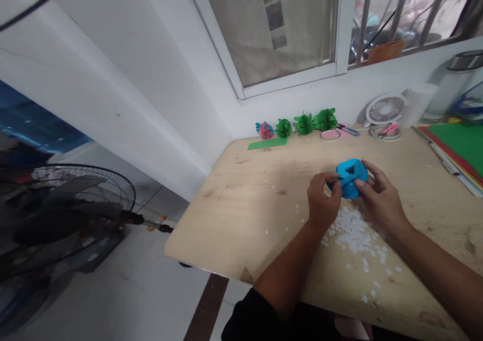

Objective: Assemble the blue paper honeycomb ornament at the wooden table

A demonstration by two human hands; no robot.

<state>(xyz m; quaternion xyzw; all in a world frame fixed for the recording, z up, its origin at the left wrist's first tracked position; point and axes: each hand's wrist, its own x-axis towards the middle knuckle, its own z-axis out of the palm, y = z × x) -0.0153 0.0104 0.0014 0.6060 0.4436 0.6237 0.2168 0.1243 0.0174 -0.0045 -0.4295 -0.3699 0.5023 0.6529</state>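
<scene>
Both hands hold a blue paper craft [351, 176], rounded and made of curved strips with a gap in its middle, a little above the wooden table [241, 200]. My left hand [323, 199] pinches its left edge between thumb and fingertips. Around its right side, the thumb and fingers of my right hand [383, 197] are closed. Below the hands lies a loose heap of small white paper bits [352, 233], and a few more are scattered to the left and toward the front edge.
Along the wall stand several green paper crafts [304, 124] and a pink and blue one [265, 130]. A green paper strip [267, 144], a utility knife [347, 129], tape rings [385, 132] and a small white fan [386, 108] lie nearby. Coloured sheets [458, 142] sit at right; a large floor fan [68, 215] stands left.
</scene>
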